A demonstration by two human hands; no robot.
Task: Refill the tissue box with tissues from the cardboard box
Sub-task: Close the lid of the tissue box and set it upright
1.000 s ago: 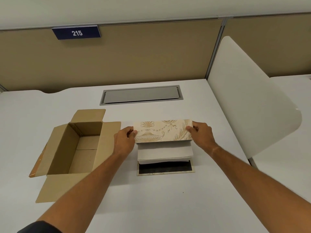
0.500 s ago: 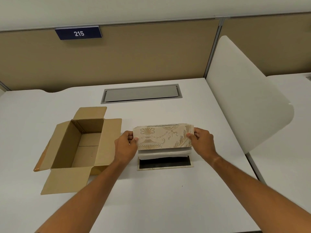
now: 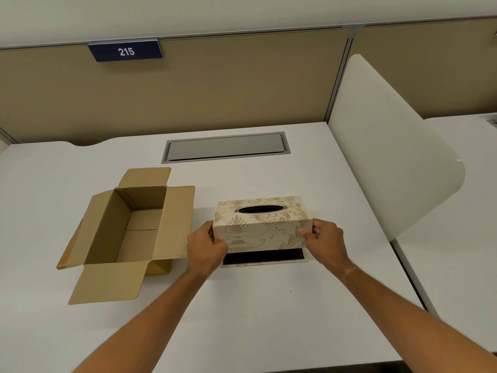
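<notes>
The cream tissue box cover (image 3: pixel 262 224), patterned in gold with an oval slot on top, is held at both ends over its black-lined base (image 3: pixel 265 258). My left hand (image 3: pixel 205 247) grips its left end and my right hand (image 3: pixel 326 242) grips its right end. The cover hides the white tissue stack. The open cardboard box (image 3: pixel 126 232) stands to the left, its flaps spread, and its inside shows only bare cardboard.
A white desk (image 3: pixel 242 305) carries everything. A grey cable hatch (image 3: pixel 226 148) lies at the back. A white curved divider (image 3: pixel 390 146) rises on the right, and a tan partition with a "215" sign (image 3: pixel 125 51) stands behind.
The cover has come down over the tissue stack, which is now hidden, and its top with the oval slot has tipped into view. Both hands kept hold of its ends.
</notes>
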